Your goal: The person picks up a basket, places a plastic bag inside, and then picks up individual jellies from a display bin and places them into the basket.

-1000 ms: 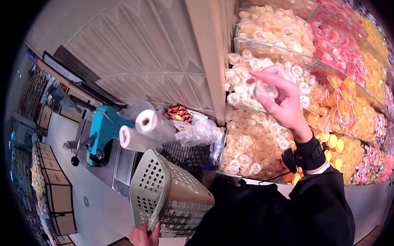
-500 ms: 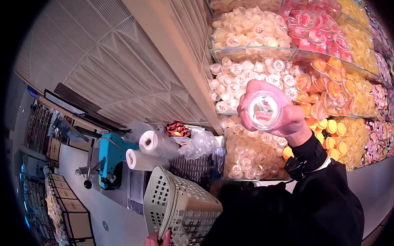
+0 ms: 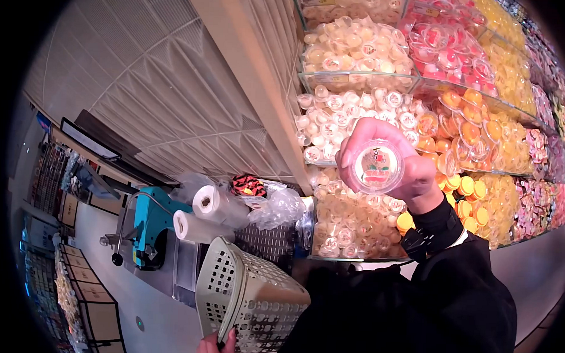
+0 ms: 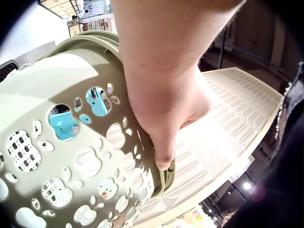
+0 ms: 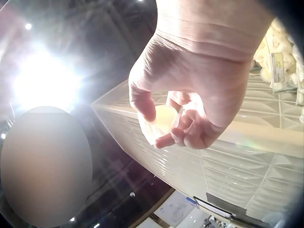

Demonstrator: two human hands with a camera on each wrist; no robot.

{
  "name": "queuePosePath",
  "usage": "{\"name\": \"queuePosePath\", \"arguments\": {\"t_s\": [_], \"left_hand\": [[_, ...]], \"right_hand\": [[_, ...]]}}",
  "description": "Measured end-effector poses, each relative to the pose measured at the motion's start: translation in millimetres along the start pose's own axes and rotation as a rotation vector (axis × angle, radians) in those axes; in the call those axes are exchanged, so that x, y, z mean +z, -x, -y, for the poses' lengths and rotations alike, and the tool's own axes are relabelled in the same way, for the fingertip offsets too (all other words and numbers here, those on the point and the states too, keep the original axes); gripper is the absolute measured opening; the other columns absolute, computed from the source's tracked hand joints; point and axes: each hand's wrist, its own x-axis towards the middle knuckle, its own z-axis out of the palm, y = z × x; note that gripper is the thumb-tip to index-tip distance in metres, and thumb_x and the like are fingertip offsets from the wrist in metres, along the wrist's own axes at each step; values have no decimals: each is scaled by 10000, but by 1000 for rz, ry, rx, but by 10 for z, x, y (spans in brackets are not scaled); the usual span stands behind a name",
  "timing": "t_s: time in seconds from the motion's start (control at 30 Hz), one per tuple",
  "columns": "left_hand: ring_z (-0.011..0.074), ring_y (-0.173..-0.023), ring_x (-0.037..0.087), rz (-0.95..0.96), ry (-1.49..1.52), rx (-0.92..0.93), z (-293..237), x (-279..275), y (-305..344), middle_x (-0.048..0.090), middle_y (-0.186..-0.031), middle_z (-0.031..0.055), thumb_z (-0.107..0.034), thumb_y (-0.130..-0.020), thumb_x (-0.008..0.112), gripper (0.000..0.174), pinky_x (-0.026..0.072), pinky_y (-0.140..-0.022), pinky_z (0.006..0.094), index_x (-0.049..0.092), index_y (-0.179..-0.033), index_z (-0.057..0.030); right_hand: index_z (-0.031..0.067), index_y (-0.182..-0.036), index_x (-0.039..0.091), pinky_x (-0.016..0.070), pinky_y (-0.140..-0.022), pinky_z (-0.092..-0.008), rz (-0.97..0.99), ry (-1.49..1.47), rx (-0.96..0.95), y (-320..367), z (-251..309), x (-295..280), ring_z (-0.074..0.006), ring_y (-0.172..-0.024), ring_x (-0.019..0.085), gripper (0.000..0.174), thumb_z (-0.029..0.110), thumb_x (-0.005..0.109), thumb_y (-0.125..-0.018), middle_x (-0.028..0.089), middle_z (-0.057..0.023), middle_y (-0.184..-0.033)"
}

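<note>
My right hand (image 3: 417, 174) pinches a small clear jelly cup (image 3: 377, 167), its round printed lid turned up toward the head camera. In the right wrist view the thumb and fingers close around the cup (image 5: 165, 118), which has pale yellow contents. The hand is raised in front of the bins of white jelly cups (image 3: 334, 116) and orange ones (image 3: 474, 130). Low in the head view, my left hand (image 3: 217, 346) grips the rim of a pale green plastic basket (image 3: 242, 293). The left wrist view shows the thumb over that rim, next to the basket's perforated wall (image 4: 33, 99).
Left of the bins, a counter carries two rolls of plastic bags (image 3: 216, 202), crumpled clear plastic (image 3: 281, 209) and a teal machine (image 3: 151, 225) with a lever. A ribbed pale panel (image 3: 191, 120) edges the display. Yellow-lidded containers (image 3: 471, 198) sit below the orange cups.
The right hand has drawn the cup away from the white cups and turned it lid-up, then stayed nearly still. The left hand keeps its grip on the basket.
</note>
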Motion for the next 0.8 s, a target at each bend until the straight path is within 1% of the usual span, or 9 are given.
{"name": "queuePosePath", "arguments": {"t_s": [0.07, 0.2, 0.3, 0.37, 0.4, 0.43, 0.5, 0.63, 0.8], "left_hand": [[275, -484, 495, -3, 1, -7, 30, 22, 13, 522, -572, 88, -260, -629, 878, 318, 410, -443, 379, 659, -743, -59], [271, -475, 490, -45, 37, 20, 52, 40, -11, 516, -564, 84, -292, -621, 886, 344, 405, -434, 375, 653, -727, -61], [268, -507, 506, -30, 71, 8, 42, 130, -41, 541, -611, 83, -298, -662, 851, 334, 397, -456, 364, 636, -761, -62], [266, -544, 525, 20, 100, -31, 75, 138, 43, 566, -661, 83, -297, -701, 816, 323, 390, -482, 355, 619, -798, -60], [260, -549, 534, -7, 87, -16, 86, 151, 54, 584, -679, 70, -325, -718, 805, 337, 399, -485, 354, 625, -814, -57], [253, -554, 542, -40, 75, 2, 94, 161, 51, 601, -698, 57, -353, -735, 793, 353, 408, -487, 352, 631, -830, -54], [251, -550, 542, -22, 82, -16, 83, 153, 37, 598, -693, 56, -367, -725, 796, 372, 409, -487, 348, 631, -828, -50], [252, -546, 547, -37, 86, 6, 43, 162, -36, 602, -696, 58, -363, -727, 795, 370, 411, -488, 338, 634, -825, -44], [247, -556, 557, -12, 85, 9, 52, 149, -52, 605, -692, 71, -336, -721, 805, 364, 435, -501, 333, 639, -811, -25]], "right_hand": [[-43, -961, 547, 442, -577, -309, -144, 63, -19, -33, -3, 99, -210, -659, 572, 635, 484, 650, -623, 590, -152, -824], [-48, -972, 546, 455, -592, -305, -138, 143, 24, -28, 11, 92, -204, -667, 581, 706, 551, 654, -615, 592, -142, -830], [-50, -1020, 560, 476, -632, -306, -155, 111, 27, 39, 33, 7, -196, -719, 596, 597, 406, 714, -667, 597, -114, -876], [-18, -1088, 590, 467, -692, -296, -172, 715, 156, 175, 56, -143, -131, -796, 579, 407, 170, 666, -736, 603, -39, -992], [5, -1071, 614, 461, -676, -329, -210, 745, 205, 261, -32, -225, -183, -750, 575, 350, 76, 674, -733, 614, -48, -967], [5, -1071, 614, 461, -676, -329, -202, 736, 226, 375, -103, -329, -183, -750, 575, 350, 76, 674, -733, 614, -48, -967], [14, -1051, 623, 479, -710, -365, -136, 1582, 379, 619, -234, -567, -281, -793, 597, 382, 135, 721, -702, 617, -112, -969], [1, -1036, 633, 495, -782, -346, -203, 1679, 580, 1138, -765, -974, -287, -896, 625, 391, 140, 751, -691, 635, -142, -986], [57, -998, 632, 495, -760, -422, -351, 1684, 447, 1249, -1151, -1140, -334, -917, 610, 284, 122, 689, -727, 644, -150, -947]]}}
